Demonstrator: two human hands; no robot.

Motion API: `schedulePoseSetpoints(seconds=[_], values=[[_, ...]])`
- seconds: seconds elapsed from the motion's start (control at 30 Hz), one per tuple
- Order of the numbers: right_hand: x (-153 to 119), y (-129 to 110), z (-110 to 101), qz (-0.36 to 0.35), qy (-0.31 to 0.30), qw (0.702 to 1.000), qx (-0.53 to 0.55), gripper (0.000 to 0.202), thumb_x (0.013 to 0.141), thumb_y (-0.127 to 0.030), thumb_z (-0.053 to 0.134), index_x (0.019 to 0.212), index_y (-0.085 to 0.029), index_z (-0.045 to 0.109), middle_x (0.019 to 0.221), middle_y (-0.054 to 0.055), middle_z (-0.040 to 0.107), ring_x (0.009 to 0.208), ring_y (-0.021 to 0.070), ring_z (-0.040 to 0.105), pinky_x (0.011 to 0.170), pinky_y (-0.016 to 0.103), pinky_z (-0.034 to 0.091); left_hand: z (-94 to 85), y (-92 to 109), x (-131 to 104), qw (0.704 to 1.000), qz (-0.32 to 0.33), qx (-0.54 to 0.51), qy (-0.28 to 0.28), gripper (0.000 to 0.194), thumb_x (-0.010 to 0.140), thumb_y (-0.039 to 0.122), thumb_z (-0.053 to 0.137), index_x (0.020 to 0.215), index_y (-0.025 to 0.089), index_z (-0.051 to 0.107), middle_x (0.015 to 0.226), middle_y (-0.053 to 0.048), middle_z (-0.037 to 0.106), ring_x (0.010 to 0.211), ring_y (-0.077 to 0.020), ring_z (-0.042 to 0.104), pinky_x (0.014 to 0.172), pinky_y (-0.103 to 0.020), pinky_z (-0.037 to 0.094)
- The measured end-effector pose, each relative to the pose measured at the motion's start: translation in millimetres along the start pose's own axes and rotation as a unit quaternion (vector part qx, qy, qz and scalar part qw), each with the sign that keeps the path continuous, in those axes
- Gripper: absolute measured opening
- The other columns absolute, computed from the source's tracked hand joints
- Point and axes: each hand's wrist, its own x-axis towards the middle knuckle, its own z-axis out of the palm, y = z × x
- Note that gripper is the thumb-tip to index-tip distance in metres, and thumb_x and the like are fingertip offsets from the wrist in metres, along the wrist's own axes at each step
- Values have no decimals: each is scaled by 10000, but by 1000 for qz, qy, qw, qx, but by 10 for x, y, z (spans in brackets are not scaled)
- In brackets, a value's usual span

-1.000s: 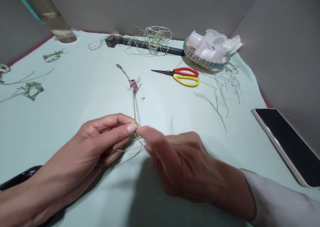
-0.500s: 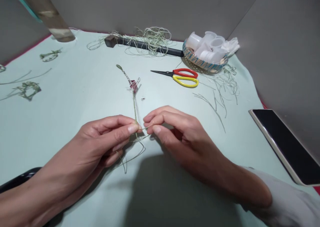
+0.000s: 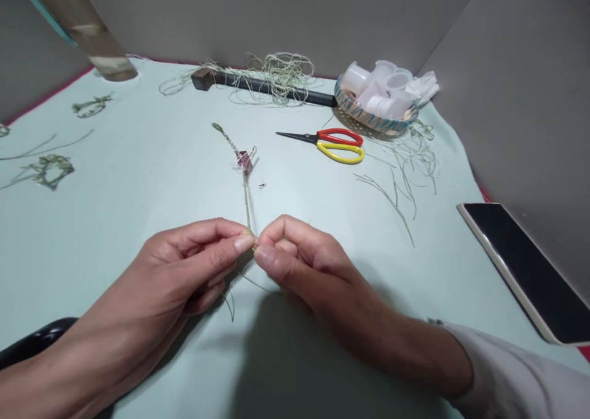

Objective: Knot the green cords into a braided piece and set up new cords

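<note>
Where hands (image 3: 184,265) nearly meet, braided cord (image 3: 246,207) pinched, fine strand (image 3: 254,249) probably too.

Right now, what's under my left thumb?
A green braided cord reaches your left hand, pinched by thumb and fingers; the stretch beneath the thumb is covered.

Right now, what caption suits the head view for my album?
Left hand pinches thin braided green cord, right hand a fine pale strand, boxy maroon clip beyond.

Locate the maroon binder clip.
In the head view, the binder clip sits left of centre on the braided cord, left of the scissors.
</note>
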Motion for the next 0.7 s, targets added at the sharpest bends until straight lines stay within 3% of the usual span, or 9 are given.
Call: schedulePoseSetpoints(seconds=[0.17,0.3,0.4,0.5,0.6,0.7], values=[[-29,-13,17,0,26,997,-66,298,1077,-422,636,878,-210,567,645,-98,381,589,78,307,548,243,269,-56,-98,-28,998,25,60,6,426,763,687,869,819,268,817,709,-12,641,617,-126,455,497,-196,369],[-41,19,8,-6,39,993,-113,270,1092,-392,591,891,-212,594,663,-89,406,618,86,340,594,263,314,-72,-104,-62,981,83,164,62,446,793,718,788,799,273,818,667,-16,662,586,-146,501,461,-204,400],[-43,35,-2,-10,36,992,-118,273,1098,-418,586,925,-211,626,704,-76,466,674,95,397,627,268,343,-96,-139,-115,941,174,260,128,364,884,646,720,782,309,815,594,21,671,501,-135,522,411,-203,384],[-46,33,-3,-10,30,992,-119,269,1103,-414,576,943,-208,642,777,-60,542,739,100,453,661,268,371,-133,-226,-196,869,285,368,167,283,1007,509,638,851,358,819,706,72,776,577,-125,669,487,-188,471],[-50,21,-2,-11,30,991,-131,249,1095,-387,572,935,-207,639,778,-56,552,751,107,467,680,272,383,-148,-312,-288,827,359,411,138,244,1066,409,586,931,373,785,855,97,826,701,-111,753,599,-176,524],[-44,6,-1,-9,36,989,-141,236,1074,-376,582,915,-208,625,746,-55,531,748,117,474,684,279,385,-143,-356,-367,826,396,391,89,190,1042,318,623,1058,423,781,788,88,763,647,-112,707,598,-202,494]])
